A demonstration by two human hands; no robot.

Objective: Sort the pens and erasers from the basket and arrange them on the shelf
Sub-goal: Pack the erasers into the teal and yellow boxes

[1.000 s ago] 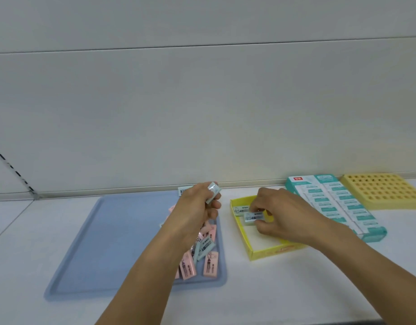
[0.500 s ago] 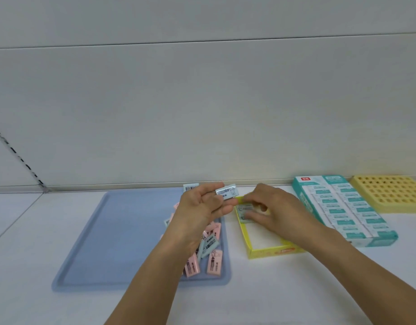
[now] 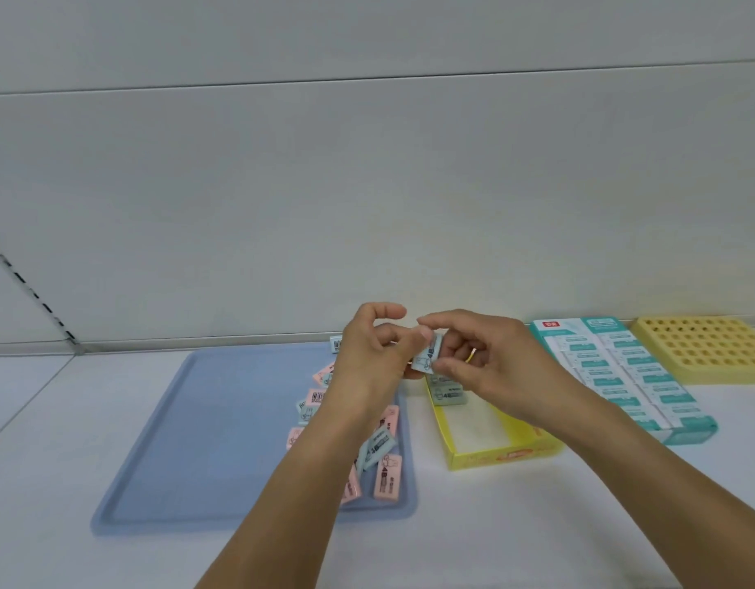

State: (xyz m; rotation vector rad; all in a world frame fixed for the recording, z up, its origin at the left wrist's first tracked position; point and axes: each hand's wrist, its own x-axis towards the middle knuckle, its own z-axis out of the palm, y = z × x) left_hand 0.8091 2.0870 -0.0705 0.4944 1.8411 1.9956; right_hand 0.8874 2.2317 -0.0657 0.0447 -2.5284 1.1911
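Head view: blue eraser [image 3: 426,355] at 12 o'clock, pinched by right hand [image 3: 486,359]; left hand [image 3: 369,354] fingers curled, touching it. Release left fully, lay flat beside eraser in yellow box [image 3: 486,454].

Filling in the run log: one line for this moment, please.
stage: handover | right hand: pinches blue eraser | left hand: touches it | yellow box: partly filled
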